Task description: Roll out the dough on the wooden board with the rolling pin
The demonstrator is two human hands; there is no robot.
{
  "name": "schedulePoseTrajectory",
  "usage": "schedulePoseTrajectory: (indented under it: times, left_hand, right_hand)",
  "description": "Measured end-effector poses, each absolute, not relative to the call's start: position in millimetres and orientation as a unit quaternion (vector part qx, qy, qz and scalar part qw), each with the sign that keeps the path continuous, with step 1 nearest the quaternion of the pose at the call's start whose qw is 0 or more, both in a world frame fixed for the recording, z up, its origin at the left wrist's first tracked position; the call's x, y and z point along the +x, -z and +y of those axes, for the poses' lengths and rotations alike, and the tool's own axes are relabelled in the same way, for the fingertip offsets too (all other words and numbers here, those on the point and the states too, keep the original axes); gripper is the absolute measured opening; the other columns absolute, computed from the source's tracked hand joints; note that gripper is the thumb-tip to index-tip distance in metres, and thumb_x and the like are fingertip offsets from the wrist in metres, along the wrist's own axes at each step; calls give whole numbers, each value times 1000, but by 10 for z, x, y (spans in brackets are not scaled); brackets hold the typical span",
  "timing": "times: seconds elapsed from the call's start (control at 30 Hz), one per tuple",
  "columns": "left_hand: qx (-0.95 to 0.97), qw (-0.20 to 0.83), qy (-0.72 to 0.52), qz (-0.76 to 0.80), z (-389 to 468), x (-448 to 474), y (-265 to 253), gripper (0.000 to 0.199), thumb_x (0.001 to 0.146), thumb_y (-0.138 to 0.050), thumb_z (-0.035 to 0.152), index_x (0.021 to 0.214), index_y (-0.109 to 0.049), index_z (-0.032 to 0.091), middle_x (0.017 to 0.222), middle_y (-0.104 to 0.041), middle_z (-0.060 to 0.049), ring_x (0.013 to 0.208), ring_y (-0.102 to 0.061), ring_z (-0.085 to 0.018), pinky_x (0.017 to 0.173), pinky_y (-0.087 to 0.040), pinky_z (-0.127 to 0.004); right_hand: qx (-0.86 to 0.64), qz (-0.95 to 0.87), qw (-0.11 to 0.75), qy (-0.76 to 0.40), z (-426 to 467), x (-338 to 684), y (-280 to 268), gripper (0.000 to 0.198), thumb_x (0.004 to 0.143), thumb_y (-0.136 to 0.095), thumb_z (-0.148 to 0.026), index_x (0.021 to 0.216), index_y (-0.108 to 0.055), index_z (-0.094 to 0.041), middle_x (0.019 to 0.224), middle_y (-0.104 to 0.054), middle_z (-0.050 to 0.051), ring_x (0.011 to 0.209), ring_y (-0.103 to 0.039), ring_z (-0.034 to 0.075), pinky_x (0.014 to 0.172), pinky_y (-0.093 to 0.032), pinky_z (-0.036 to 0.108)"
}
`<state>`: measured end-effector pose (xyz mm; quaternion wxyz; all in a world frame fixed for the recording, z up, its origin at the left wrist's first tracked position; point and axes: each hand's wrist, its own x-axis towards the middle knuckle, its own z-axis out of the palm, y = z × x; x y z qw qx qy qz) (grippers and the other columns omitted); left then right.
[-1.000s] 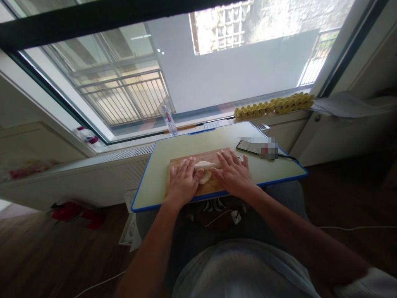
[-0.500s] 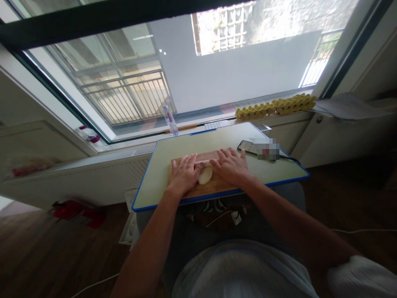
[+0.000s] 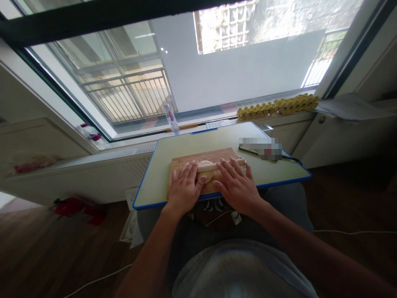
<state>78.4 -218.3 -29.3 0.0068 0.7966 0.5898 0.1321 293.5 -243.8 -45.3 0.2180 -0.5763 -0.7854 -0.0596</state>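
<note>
A light wooden rolling pin [image 3: 207, 167] lies crosswise on a wooden cutting board [image 3: 214, 154]. Beneath it is a flattened piece of pale dough [image 3: 205, 177], which shows on both the near and far sides of the pin. My left hand [image 3: 185, 187] rests palm-down over the pin's left part, fingers stretched out. Over the right part lies my right hand [image 3: 237, 183], its fingers also extended and slightly spread. Neither hand wraps round the pin. The pin's right end sticks out past my right fingers, by a thin metal handle [image 3: 245, 162] at the board's edge.
The board sits on a small pale table [image 3: 161, 165] with a blue rim. A phone [image 3: 259, 150], partly pixelated, lies to the right with a cable. On the windowsill stand a clear bottle [image 3: 172, 120] and yellow egg trays [image 3: 276, 106]. A red fire extinguisher [image 3: 70, 207] is at floor left.
Both hands have drawn back towards me, and the fingers now reach over the pin. More of the rolling pin shows, with dough visible beyond it as well as in front.
</note>
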Motion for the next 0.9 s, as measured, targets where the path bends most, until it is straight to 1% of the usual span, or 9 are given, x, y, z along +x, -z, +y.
schedulePoseTrajectory:
  times: [0.2, 0.33, 0.43, 0.53, 0.67, 0.8, 0.9]
  left_hand:
    - [795, 37, -111, 595, -1694, 821, 174, 69, 109, -15, 60, 165, -36, 24, 171, -38, -7, 161, -29, -27, 131, -16, -60]
    - [791, 43, -88, 603, -1390, 858, 114, 67, 109, -16, 61, 160, -45, 30, 169, -42, -5, 159, -33, -29, 128, -18, -67]
    - [791, 50, -87, 603, -1330, 866, 105, 66, 109, -16, 61, 158, -48, 31, 169, -43, -4, 159, -33, -29, 128, -17, -68]
    - [796, 32, -103, 596, -1468, 849, 134, 66, 110, -18, 60, 160, -45, 27, 168, -44, -6, 158, -34, -28, 129, -18, -63]
    - [804, 2, -129, 581, -1865, 816, 203, 66, 110, -19, 58, 163, -40, 25, 168, -44, -7, 158, -35, -25, 131, -20, -57]
    - [806, -4, -125, 579, -2168, 811, 251, 67, 110, -22, 58, 167, -31, 25, 173, -35, -7, 161, -27, -27, 132, -18, -58]
    - [805, -8, -116, 582, -2128, 816, 250, 66, 110, -23, 58, 167, -31, 27, 173, -34, -6, 162, -27, -27, 132, -19, -58]
  right_hand:
    - [-597, -775, 205, 34, -2005, 2877, 358, 67, 110, -26, -55, 163, -42, -18, 169, -39, 12, 160, -26, 36, 126, -9, 68]
    - [-617, -766, 183, 13, -1685, 2847, 293, 67, 109, -25, -60, 163, -43, -24, 167, -43, 9, 158, -29, 36, 125, -9, 71]
    - [-624, -761, 178, 14, -1617, 2837, 288, 67, 109, -24, -61, 162, -44, -25, 166, -45, 9, 157, -32, 35, 125, -11, 71]
    - [-616, -764, 191, 33, -1745, 2849, 326, 67, 109, -25, -59, 161, -44, -21, 167, -45, 10, 156, -33, 34, 126, -13, 68]
    - [-599, -773, 204, 54, -2089, 2901, 425, 69, 110, -26, -57, 163, -41, -15, 169, -41, 13, 157, -30, 34, 127, -13, 63]
    - [-589, -779, 207, 57, -2330, 2962, 506, 67, 110, -27, -56, 163, -41, -17, 170, -38, 11, 159, -27, 32, 128, -13, 59]
    - [-594, -778, 199, 54, -2301, 2968, 505, 67, 110, -25, -56, 164, -40, -18, 170, -37, 11, 160, -27, 32, 128, -13, 60]
